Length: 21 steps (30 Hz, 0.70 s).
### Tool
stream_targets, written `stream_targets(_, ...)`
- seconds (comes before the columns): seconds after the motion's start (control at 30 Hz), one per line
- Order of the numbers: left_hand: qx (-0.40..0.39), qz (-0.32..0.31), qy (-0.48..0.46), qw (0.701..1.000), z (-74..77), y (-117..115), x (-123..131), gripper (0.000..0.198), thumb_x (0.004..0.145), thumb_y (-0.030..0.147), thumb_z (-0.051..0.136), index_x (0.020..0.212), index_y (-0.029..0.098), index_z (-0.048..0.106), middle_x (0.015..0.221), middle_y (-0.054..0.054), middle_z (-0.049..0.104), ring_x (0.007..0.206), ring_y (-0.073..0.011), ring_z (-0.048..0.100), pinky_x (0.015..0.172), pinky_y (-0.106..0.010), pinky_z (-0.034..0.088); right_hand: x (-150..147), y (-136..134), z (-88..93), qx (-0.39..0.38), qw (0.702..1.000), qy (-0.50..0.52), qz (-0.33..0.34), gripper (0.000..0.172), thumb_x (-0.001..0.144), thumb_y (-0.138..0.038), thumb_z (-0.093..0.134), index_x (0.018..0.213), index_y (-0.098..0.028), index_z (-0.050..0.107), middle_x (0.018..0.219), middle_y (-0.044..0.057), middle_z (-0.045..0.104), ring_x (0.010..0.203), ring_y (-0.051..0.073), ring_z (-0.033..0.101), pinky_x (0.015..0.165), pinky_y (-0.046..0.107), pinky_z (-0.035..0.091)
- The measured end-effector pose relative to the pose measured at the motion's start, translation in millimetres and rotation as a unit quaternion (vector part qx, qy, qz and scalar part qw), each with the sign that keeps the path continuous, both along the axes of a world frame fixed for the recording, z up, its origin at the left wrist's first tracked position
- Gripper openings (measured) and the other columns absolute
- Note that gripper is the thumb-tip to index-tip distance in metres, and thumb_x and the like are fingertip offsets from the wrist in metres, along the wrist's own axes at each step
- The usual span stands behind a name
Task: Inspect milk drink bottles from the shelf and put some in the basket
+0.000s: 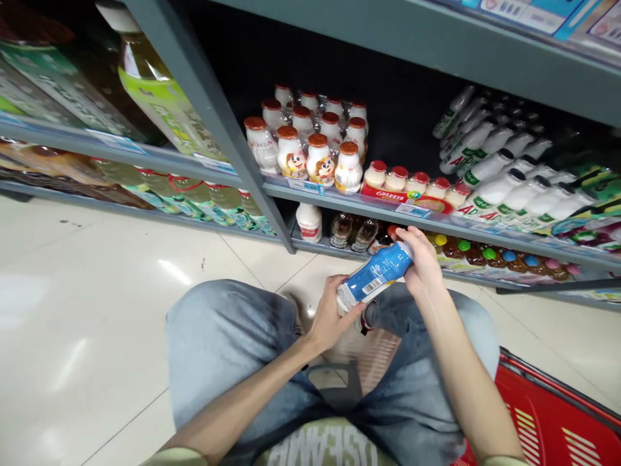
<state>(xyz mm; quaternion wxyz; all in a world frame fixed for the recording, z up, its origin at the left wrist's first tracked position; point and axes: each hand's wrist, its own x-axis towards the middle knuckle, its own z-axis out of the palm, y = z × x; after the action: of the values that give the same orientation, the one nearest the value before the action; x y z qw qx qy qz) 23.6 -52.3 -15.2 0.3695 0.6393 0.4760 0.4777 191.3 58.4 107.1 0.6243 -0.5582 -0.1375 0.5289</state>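
A blue and white bottle (376, 275) is held at a slant between my two hands, above my knees, its barcode facing up. My left hand (332, 317) grips the white lower end, with the thumb along the near side. Around the upper end at the right are the fingers of my right hand (421, 259), which hide the cap. Just beyond the hands is a shelf edge (378, 213).
Small white bottles with orange lids (320, 162), a red-banded pack (407, 188) and white AD bottles (499, 191) stand on the shelf ahead. Large green-labelled bottles (165, 97) are at the left. A red basket (548, 414) is at lower right.
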Motion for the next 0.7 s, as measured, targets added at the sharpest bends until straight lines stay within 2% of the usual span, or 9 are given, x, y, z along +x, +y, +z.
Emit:
stream_targets(0.17,0.11,0.064,0.042,0.991,13.5,19.0,5.5,0.062,0.086,0.041,0.081,0.134,0.023,0.047,0.122,-0.011,0.054,0.113,-0.0281,0.059,0.093,-0.042,0.055,-2.3,4.2,7.2,0.098,0.99,-0.055,-0.083,0.044,0.051,-0.016,0.088,0.086,-0.021,0.062,0.079,-0.004,0.072,0.071,0.012,0.067,0.067,0.022,0.057)
stream_targets(0.3,0.208,0.108,0.083,0.969,20.5,32.5,-8.1,0.063,0.081,0.035,0.086,0.133,0.024,0.052,0.12,-0.011,0.058,0.109,-0.0274,0.063,0.089,-0.041,0.058,2.5,7.8,0.3,0.069,0.994,-0.028,-0.081,0.046,0.052,-0.016,0.086,0.088,-0.022,0.059,0.081,-0.004,0.072,0.074,0.013,0.068,0.068,0.023,0.057)
stream_targets(0.4,0.299,0.095,0.123,0.942,19.6,35.3,-23.1,0.051,0.088,0.023,0.078,0.134,0.025,0.056,0.119,-0.011,0.061,0.108,-0.0264,0.065,0.086,-0.04,0.059,7.2,6.6,-10.8,0.013,0.999,0.02,-0.049,0.048,0.051,-0.016,0.087,0.088,-0.022,0.057,0.078,-0.004,0.071,0.071,0.013,0.068,0.064,0.023,0.055)
stream_targets(0.5,0.383,0.062,0.155,0.909,20.8,34.5,-35.2,0.037,0.094,0.011,0.065,0.128,0.025,0.064,0.117,-0.01,0.065,0.113,-0.0269,0.063,0.089,-0.041,0.058,9.8,2.1,-21.9,-0.035,0.997,0.059,-0.026,0.04,0.054,-0.018,0.085,0.082,-0.021,0.058,0.073,-0.002,0.069,0.068,0.014,0.068,0.063,0.025,0.057)
stream_targets(0.6,0.472,0.055,0.213,0.854,25.6,33.5,-41.0,0.034,0.089,0.005,0.071,0.111,0.031,0.072,0.105,-0.004,0.07,0.111,-0.0256,0.063,0.083,-0.036,0.056,10.9,-1.9,-32.1,-0.064,0.995,0.071,0.006,0.029,0.059,-0.022,0.081,0.082,-0.019,0.062,0.072,-0.001,0.07,0.069,0.016,0.069,0.063,0.026,0.057)
stream_targets(0.67,0.518,0.035,0.241,0.82,28.8,33.6,-41.6,0.036,0.084,0.005,0.077,0.102,0.036,0.074,0.093,0.001,0.072,0.098,-0.0235,0.066,0.074,-0.033,0.054,11.6,-3.1,-38.7,-0.062,0.996,0.055,0.029,0.028,0.061,-0.024,0.08,0.082,-0.019,0.063,0.074,0.0,0.072,0.068,0.016,0.069,0.062,0.027,0.057)
stream_targets(0.7,0.524,0.008,0.242,0.817,30.3,33.8,-41.2,0.038,0.083,0.006,0.077,0.102,0.039,0.075,0.089,0.003,0.072,0.09,-0.0222,0.067,0.069,-0.031,0.052,12.0,-3.2,-41.8,-0.049,0.997,0.038,0.042,0.028,0.062,-0.026,0.08,0.082,-0.019,0.062,0.074,0.0,0.072,0.066,0.016,0.069,0.061,0.028,0.058)
